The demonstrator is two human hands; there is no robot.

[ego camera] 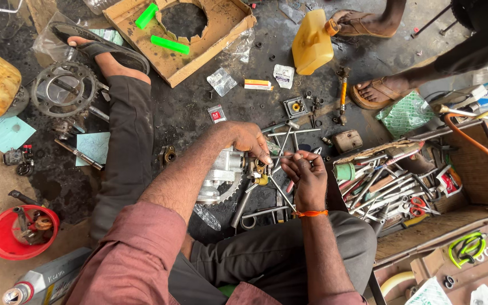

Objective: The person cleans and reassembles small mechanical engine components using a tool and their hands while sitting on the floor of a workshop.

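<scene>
Ahead of me on the dark floor I see a torn brown cardboard box (221, 25), a small white-and-orange carton (257, 85), a white sachet (283, 75), a little red-and-white packet (217, 114), and a green patterned packet (405, 114) by the toolbox. A grey bottle with a pale label (46, 277) lies at lower left.

A yellow jerrycan (312, 44) lies on the dirty floor near a torn cardboard box (210, 39) with two green tubes (169, 44). A red bowl (7, 240) stands left; an open toolbox (475, 175) holds wrenches (385, 192).
</scene>
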